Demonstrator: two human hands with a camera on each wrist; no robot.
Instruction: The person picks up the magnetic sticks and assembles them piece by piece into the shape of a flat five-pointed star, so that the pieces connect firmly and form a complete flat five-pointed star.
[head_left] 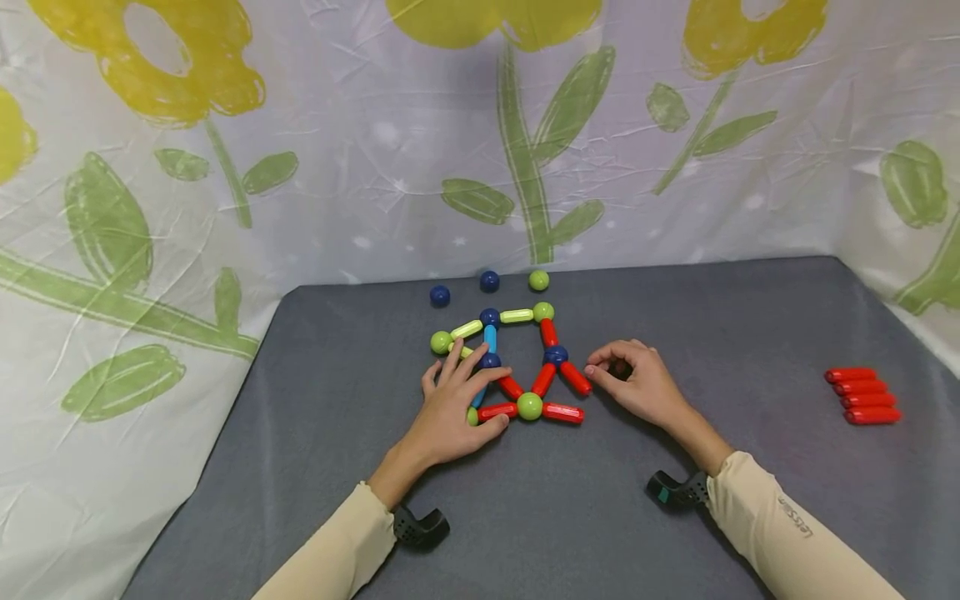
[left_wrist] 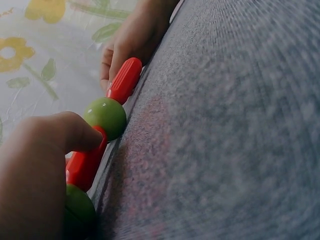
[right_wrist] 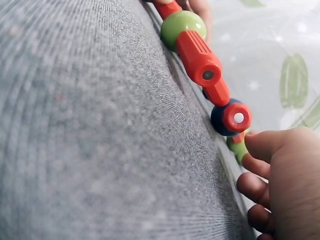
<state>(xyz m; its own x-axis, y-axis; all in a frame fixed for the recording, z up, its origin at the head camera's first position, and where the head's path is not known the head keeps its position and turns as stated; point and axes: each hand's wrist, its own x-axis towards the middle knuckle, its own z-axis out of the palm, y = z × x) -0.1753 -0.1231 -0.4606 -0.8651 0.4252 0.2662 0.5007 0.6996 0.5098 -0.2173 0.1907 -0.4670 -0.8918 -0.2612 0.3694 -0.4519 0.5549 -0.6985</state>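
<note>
A flat frame of magnetic rods and balls lies on the grey table. My left hand (head_left: 453, 408) spreads over its left side, the thumb resting on a red rod (left_wrist: 86, 162) beside a green ball (head_left: 529, 406); the palm and fingers hide part of the frame. Two red rods stick out with free ends to the right, one from the green ball (head_left: 562, 413) and one from a blue ball (head_left: 556, 356). Close to the upper free rod (head_left: 576, 379) hovers my right hand (head_left: 637, 383), fingers loosely bent, thumb apart from them, holding nothing.
Several loose red rods (head_left: 872, 400) lie stacked side by side at the right. Behind the frame sit two loose blue balls (head_left: 439, 295) and a green ball (head_left: 538, 280). A flower-printed curtain (head_left: 360, 167) hangs along the table's back edge.
</note>
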